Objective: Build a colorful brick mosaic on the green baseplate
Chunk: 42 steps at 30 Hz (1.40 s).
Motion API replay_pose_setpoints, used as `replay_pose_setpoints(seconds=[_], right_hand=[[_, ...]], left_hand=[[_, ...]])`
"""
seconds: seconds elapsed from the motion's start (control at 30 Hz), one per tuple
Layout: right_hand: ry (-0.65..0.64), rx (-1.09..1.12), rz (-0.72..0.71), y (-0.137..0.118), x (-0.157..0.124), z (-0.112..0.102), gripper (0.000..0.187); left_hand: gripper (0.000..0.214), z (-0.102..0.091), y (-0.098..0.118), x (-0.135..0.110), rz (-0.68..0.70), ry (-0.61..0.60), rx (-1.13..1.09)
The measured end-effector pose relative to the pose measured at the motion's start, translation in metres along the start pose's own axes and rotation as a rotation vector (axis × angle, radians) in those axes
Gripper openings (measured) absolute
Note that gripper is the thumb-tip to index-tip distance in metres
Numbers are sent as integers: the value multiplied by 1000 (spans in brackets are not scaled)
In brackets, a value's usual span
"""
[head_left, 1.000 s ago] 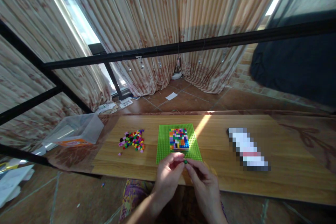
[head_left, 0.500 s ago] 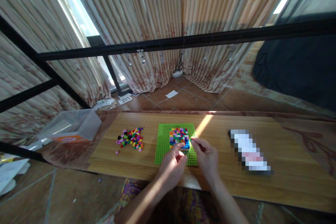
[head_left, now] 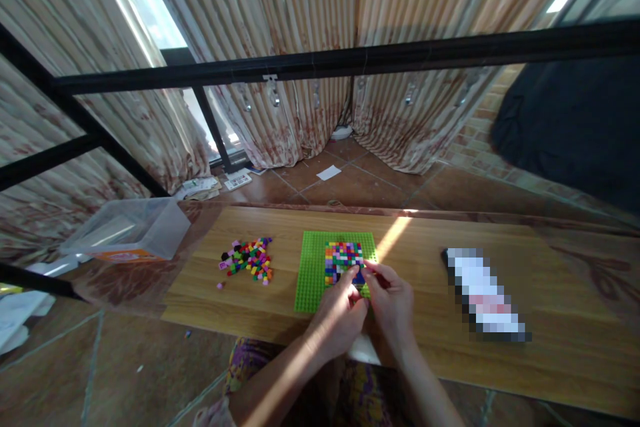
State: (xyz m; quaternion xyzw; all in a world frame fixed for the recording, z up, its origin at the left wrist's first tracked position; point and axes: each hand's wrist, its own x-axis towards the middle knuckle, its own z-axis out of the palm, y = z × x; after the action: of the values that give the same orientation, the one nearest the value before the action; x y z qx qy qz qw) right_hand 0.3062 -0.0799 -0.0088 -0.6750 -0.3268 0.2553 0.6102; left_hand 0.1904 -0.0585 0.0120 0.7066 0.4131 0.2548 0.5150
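A square of many-coloured toy bricks [head_left: 343, 257] stands on a green studded baseplate [head_left: 311, 273] at the middle of the table. My left hand [head_left: 340, 317] lies over its near edge, the index finger on top of the bricks and the other fingers curled below. At the near right corner of the square, my right hand [head_left: 393, 297] has thumb and index finger pinched together. Whatever sits in that pinch is hidden by the fingers. The tips of both hands are close together, covering the build's near right part.
Loose small bricks [head_left: 250, 259] lie heaped on the wooden table [head_left: 195, 300], left of the baseplate. A blurred-out phone-like object [head_left: 485, 293] rests on the right. Beyond the table's left end is a clear plastic box [head_left: 135, 227]. A black rail [head_left: 300, 67] crosses behind.
My right hand has closed in on the corner of the brick square, where it was just beside it. My left hand has shifted slightly right. The whole view has tilted a little.
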Motion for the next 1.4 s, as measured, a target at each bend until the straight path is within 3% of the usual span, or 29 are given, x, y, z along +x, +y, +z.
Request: replay_pose_setpoints(seconds=[0.5,1.17,1.4], right_hand=[[2,101,118,-5,10,7,38],[60,-6,80,2,14,10,37],[-27,35,118,-2,15,4,43]], left_hand=[[61,0,5,-2,26,-15,104],[63,-3,10,-3,96,-9,278],[55,-23,9,-19,54,45,269]])
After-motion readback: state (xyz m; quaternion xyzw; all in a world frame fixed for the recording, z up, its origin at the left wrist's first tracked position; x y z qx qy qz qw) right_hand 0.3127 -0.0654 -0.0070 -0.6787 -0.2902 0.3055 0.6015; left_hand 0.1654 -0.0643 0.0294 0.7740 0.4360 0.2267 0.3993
